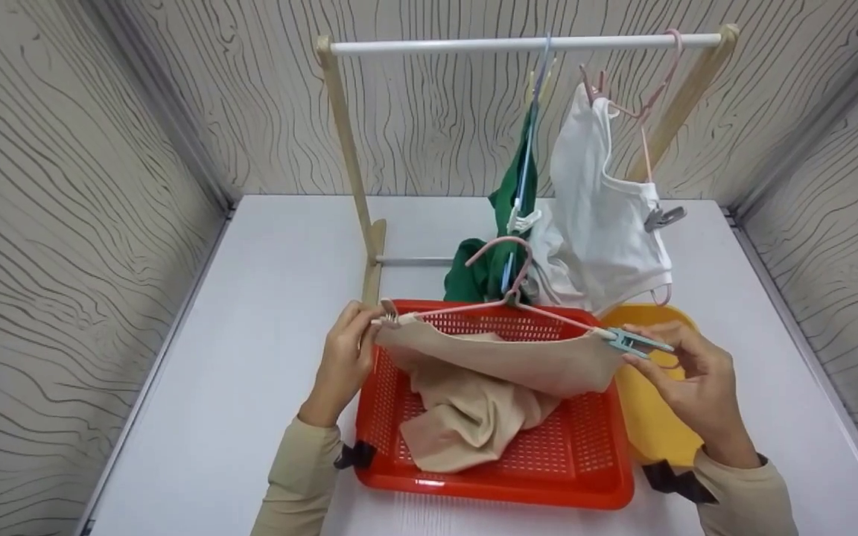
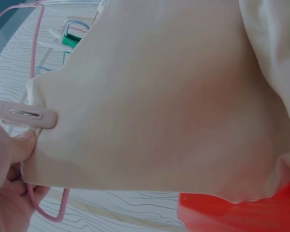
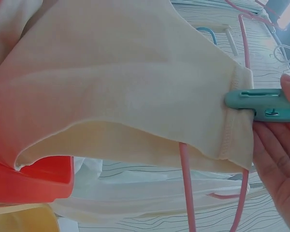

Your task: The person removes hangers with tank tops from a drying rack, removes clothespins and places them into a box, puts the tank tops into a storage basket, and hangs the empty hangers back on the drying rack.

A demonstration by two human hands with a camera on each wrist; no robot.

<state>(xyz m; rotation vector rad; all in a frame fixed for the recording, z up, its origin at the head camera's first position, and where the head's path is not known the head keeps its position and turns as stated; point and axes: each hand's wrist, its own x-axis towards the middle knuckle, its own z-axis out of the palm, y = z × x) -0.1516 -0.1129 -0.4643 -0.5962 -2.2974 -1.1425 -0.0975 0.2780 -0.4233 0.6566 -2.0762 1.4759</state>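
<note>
A beige garment (image 1: 474,402) hangs by its upper edge on a pink hanger (image 1: 511,298), its lower part lying in the red basket (image 1: 488,487). My left hand (image 1: 343,361) pinches the garment's corner, thumb on the cloth just below a pale pink clothespin (image 2: 26,115) clipped there. At the opposite corner, a teal clothespin (image 3: 261,104) bites the cloth on the hanger's end. My right hand (image 1: 697,380) holds that clothespin between thumb and fingers. In the right wrist view, the pink hanger's lower loop shows beneath the cloth.
Behind the basket stands a rack with a white rail (image 1: 429,46) and wooden legs. A green garment (image 1: 518,179) and a white garment (image 1: 600,201) hang from it on hangers. A yellow basin (image 1: 660,424) sits to the red basket's right, partly behind my right hand.
</note>
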